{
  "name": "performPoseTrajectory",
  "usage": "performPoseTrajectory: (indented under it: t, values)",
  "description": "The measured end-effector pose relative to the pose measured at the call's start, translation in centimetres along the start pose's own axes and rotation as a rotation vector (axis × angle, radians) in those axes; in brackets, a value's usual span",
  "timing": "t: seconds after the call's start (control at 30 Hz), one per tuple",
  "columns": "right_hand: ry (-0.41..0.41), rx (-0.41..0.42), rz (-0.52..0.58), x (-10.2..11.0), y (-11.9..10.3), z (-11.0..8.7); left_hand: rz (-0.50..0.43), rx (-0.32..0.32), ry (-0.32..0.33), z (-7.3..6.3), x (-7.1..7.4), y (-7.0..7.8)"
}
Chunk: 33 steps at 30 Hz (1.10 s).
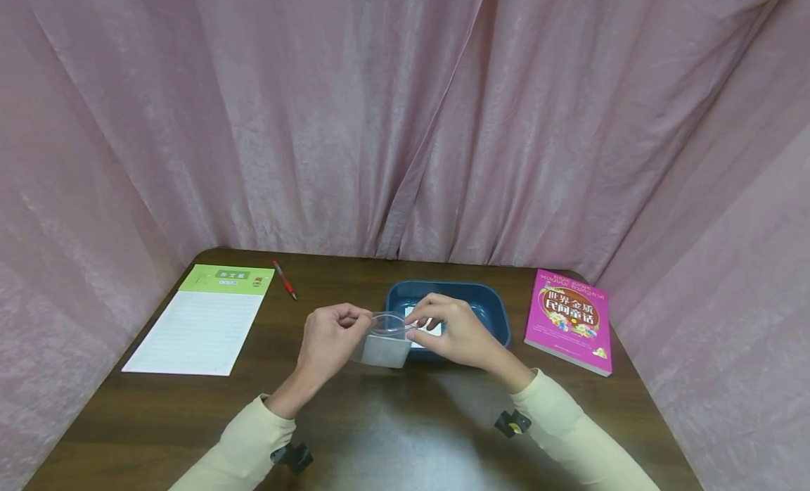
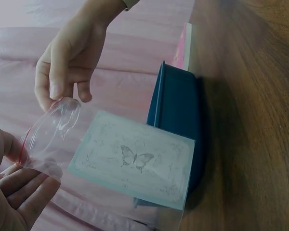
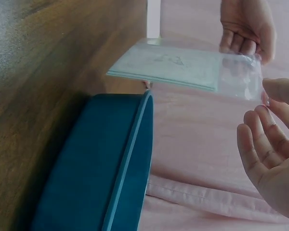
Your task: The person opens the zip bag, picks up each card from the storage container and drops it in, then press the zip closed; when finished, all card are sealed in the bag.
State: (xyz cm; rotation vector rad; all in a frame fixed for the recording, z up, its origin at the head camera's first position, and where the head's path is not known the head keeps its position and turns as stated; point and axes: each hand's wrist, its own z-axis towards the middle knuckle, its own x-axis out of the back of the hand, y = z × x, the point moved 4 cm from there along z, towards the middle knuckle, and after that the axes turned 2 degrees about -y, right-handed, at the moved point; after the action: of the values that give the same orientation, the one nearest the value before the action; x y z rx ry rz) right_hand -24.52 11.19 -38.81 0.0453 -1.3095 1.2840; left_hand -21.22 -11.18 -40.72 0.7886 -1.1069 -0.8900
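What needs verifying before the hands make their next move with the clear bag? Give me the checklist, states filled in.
1. Left hand pinching the clear bag: ok.
2. Right hand pinching the bag's opposite side: ok.
3. Bag mouth spread apart: ok.
4. Butterfly card inside the bag: ok.
5. Blue tray empty: not ok; something white lies inside.
6. Number of cards in the bag: cannot tell.

In the head view, glare pales the table [image 1: 392, 438] nearest the camera; wrist views look dimmer.
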Motion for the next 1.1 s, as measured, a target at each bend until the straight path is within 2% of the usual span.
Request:
performPoseTrajectory:
  t: [0.23,0.47,0.7,0.9,1.1]
  values:
    - [0.061,0.014,0.042,1.3,0.5,-0.1,-0.006,0.017,0.008,0.1,0.4,-0.8]
    - [0.087,-0.038,0.018,2.2,2.6,-0.1,-0.024,0.017,0.012,0.0,0.7,-0.7]
    - [0.1,-0.128,0.003,2.3,6.5,0.2,-0.061,0.014,0.013,-0.2,0.7,-0.4]
    - [0.047,-0.237,0.059,1.5,9.9,0.5,-0.085,-0.011,0.02,-0.2,0.6,-0.2]
    - [-0.006,-0.331,0.041,0.3,13.2,0.9,-0.082,-0.033,0.027,-0.2,0.5,-0.2]
